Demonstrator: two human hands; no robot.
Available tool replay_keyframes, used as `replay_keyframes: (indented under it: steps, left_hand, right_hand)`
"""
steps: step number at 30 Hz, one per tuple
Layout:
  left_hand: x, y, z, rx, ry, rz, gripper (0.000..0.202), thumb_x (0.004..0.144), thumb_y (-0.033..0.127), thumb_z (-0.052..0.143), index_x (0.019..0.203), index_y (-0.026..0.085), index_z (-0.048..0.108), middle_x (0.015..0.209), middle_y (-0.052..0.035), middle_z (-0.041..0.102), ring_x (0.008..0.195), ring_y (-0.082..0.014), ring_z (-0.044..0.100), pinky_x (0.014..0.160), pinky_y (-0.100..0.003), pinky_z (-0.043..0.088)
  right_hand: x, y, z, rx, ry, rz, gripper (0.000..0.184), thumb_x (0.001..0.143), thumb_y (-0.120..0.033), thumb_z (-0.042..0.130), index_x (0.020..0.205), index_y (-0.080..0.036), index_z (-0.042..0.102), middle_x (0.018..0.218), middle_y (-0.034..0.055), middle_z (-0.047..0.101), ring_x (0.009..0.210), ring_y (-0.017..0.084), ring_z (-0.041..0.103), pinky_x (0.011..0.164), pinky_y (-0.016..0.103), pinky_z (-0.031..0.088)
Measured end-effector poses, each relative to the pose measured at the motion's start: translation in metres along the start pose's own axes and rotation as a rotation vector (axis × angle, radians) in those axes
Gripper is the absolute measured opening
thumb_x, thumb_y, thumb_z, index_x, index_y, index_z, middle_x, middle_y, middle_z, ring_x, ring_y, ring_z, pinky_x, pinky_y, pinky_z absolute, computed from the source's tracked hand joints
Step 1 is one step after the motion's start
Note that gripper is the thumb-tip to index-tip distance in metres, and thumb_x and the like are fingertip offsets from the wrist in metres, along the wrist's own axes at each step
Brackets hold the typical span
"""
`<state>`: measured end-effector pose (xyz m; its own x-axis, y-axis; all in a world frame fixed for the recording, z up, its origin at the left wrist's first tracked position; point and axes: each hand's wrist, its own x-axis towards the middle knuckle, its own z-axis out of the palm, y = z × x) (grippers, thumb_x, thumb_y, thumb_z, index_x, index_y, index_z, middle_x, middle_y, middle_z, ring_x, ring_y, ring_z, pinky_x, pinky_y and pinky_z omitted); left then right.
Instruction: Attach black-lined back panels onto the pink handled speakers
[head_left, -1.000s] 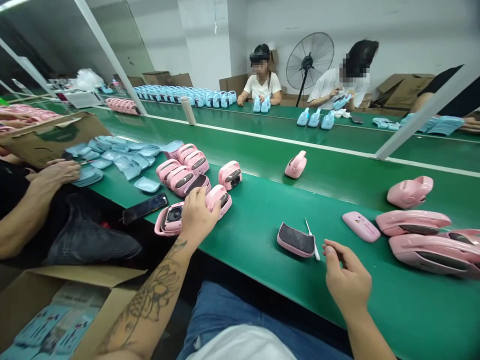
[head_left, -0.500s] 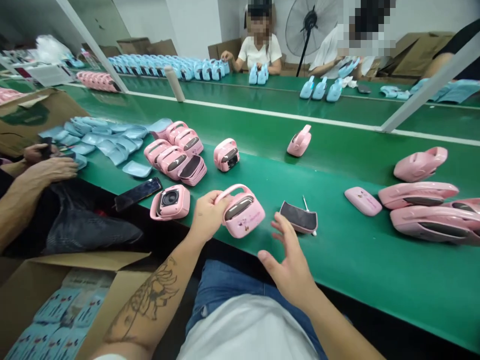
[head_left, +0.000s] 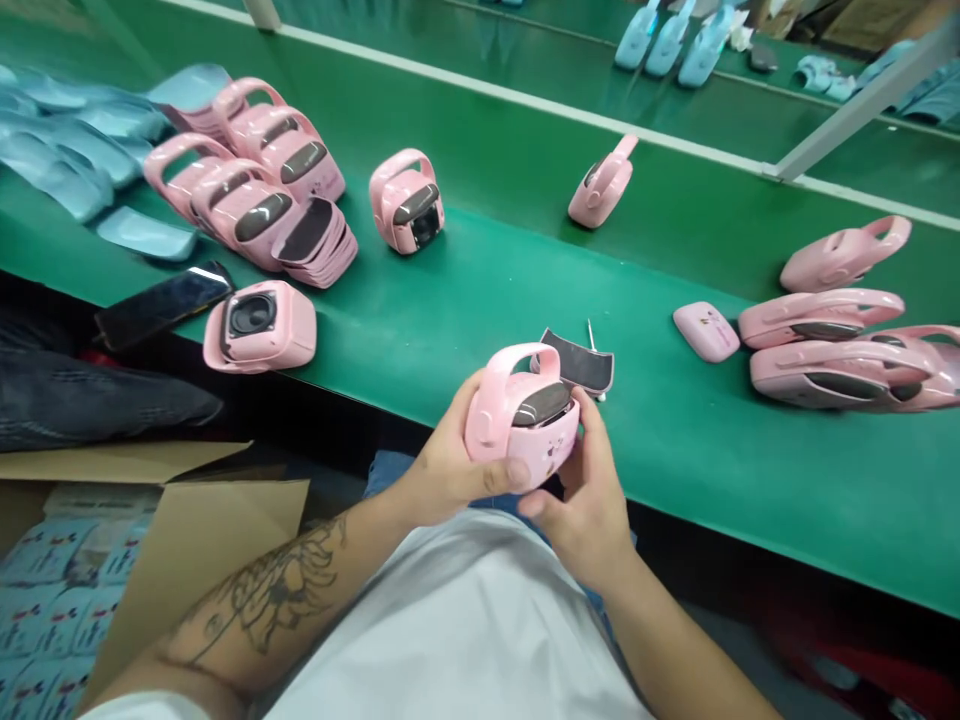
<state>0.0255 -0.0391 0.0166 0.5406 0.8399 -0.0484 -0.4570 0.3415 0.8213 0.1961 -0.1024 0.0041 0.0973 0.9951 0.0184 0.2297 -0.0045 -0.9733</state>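
Note:
A pink speaker (head_left: 536, 440) with a carry handle and a dark top panel is between my hands, above the table's front edge. My left hand (head_left: 457, 460) grips its left side, thumb across the lower front. Around its right side and lower corner curl the fingers of my right hand (head_left: 592, 500). The printed front panel stands slightly off the body, with a dark gap at its upper right. Just behind the speaker lies a curved panel with a dark lining (head_left: 589, 370), and a thin screwdriver-like tool (head_left: 591, 335) sticks out beyond it.
On the left sit an open speaker (head_left: 262, 325), a phone (head_left: 165, 305), a stack of panels (head_left: 319, 245) and grouped pink speakers (head_left: 255, 205). More pink speakers (head_left: 832, 365) and a loose panel (head_left: 705, 332) lie right. A cardboard box (head_left: 202, 540) stands below left.
The speaker has come closer to my body. My left hand has shifted from its handle to its side, and my right hand has closed on it. The view has tilted down.

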Motion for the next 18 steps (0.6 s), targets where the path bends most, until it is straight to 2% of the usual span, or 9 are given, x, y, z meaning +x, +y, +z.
replay_keyframes:
  steps: [2, 3, 6, 8, 11, 14, 18]
  left_hand:
    - [0.002, -0.003, 0.001, -0.049, 0.053, -0.044, 0.091, 0.075, 0.043, 0.096, 0.151, 0.025, 0.05, 0.153, -0.0149, 0.06, 0.14, -0.0389, 0.06, 0.11, -0.048, 0.056]
    - [0.002, -0.003, 0.001, -0.063, 0.086, -0.082, 0.089, 0.076, 0.045, 0.095, 0.15, 0.024, 0.051, 0.15, -0.0149, 0.063, 0.137, -0.0381, 0.062, 0.106, -0.045, 0.057]
    - [0.0, -0.002, -0.003, -0.051, 0.182, -0.199, 0.075, 0.081, 0.053, 0.089, 0.142, 0.02, 0.058, 0.137, -0.0138, 0.069, 0.121, -0.0332, 0.069, 0.09, -0.034, 0.06]
    - [-0.001, 0.001, -0.003, -0.029, 0.173, -0.263, 0.069, 0.084, 0.054, 0.086, 0.137, 0.018, 0.06, 0.131, -0.0146, 0.07, 0.115, -0.0316, 0.071, 0.085, -0.033, 0.059]
    - [-0.002, 0.005, -0.002, -0.011, 0.118, -0.307, 0.067, 0.088, 0.055, 0.082, 0.139, 0.017, 0.059, 0.13, -0.016, 0.07, 0.112, -0.0316, 0.071, 0.086, -0.036, 0.059]
    - [-0.003, 0.007, -0.002, 0.01, 0.077, -0.322, 0.068, 0.09, 0.058, 0.079, 0.141, 0.019, 0.058, 0.126, -0.0144, 0.07, 0.106, -0.0289, 0.072, 0.088, -0.039, 0.06]
    - [-0.002, 0.007, -0.005, 0.073, 0.102, -0.315, 0.067, 0.088, 0.058, 0.081, 0.136, 0.017, 0.061, 0.12, -0.0137, 0.07, 0.105, -0.0289, 0.071, 0.089, -0.038, 0.059]
  right_hand:
    - [-0.001, 0.0, -0.009, -0.255, 0.02, -0.144, 0.126, 0.075, -0.086, 0.074, 0.171, -0.024, 0.02, 0.171, 0.0222, 0.031, 0.158, 0.045, 0.038, 0.12, 0.066, 0.047]
    - [0.0, -0.001, -0.014, -0.392, 0.04, -0.252, 0.12, 0.078, -0.08, 0.078, 0.171, -0.027, 0.023, 0.169, 0.0207, 0.034, 0.157, 0.045, 0.039, 0.121, 0.067, 0.045]
    - [0.007, -0.003, -0.031, -0.659, 0.032, -0.564, 0.09, 0.089, -0.053, 0.084, 0.164, -0.034, 0.038, 0.151, 0.0166, 0.053, 0.141, 0.04, 0.055, 0.115, 0.064, 0.05]
    - [0.012, -0.003, -0.039, -0.705, -0.072, -0.654, 0.078, 0.093, -0.045, 0.081, 0.16, -0.031, 0.044, 0.138, 0.0162, 0.06, 0.126, 0.037, 0.063, 0.106, 0.06, 0.056]
    - [0.015, -0.003, -0.044, -0.667, -0.209, -0.649, 0.076, 0.094, -0.042, 0.081, 0.158, -0.024, 0.046, 0.132, 0.0181, 0.061, 0.117, 0.035, 0.066, 0.097, 0.056, 0.061]
    - [0.015, -0.003, -0.045, -0.594, -0.263, -0.603, 0.079, 0.092, -0.039, 0.083, 0.16, -0.026, 0.045, 0.132, 0.0165, 0.058, 0.118, 0.032, 0.065, 0.097, 0.052, 0.064]
    - [0.017, -0.005, -0.048, -0.564, -0.329, -0.561, 0.077, 0.093, -0.031, 0.083, 0.16, -0.028, 0.047, 0.132, 0.0148, 0.057, 0.118, 0.03, 0.065, 0.099, 0.049, 0.065]
